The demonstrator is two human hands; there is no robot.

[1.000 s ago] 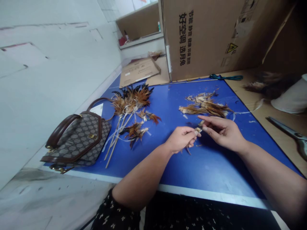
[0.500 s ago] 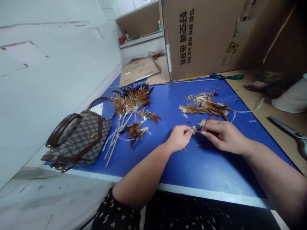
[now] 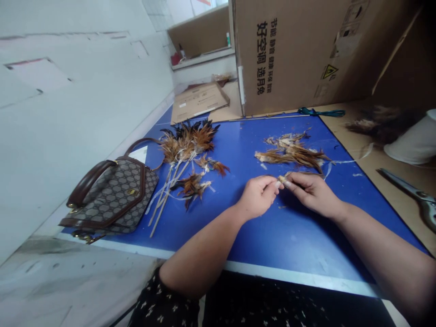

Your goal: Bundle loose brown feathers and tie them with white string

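Close together above the blue tabletop, both my hands are closed in a pinch. My left hand [image 3: 259, 196] and my right hand [image 3: 313, 193] meet at the pale, fluffy base of a small feather bunch [image 3: 282, 180]. Most of that bunch is hidden by my fingers. Just beyond them lies a pile of loose brown feathers [image 3: 294, 153]. To the left, thin sticks topped with brown and black feathers [image 3: 189, 140] lie with pale ribbon strips across them. A small dark feather tuft [image 3: 193, 186] and an orange-tipped tuft [image 3: 216, 165] rest beside the sticks.
A patterned handbag [image 3: 116, 195] stands at the table's left. Scissors [image 3: 413, 193] and a white cup-like container [image 3: 413, 141] are at the right. Behind are a large cardboard box [image 3: 299, 59], a flat cardboard piece [image 3: 199, 102] and a teal cord bundle [image 3: 322, 111].
My hands have come together, closing the gap between them; the right hand moved slightly left. The pale strip between the fingers no longer shows.
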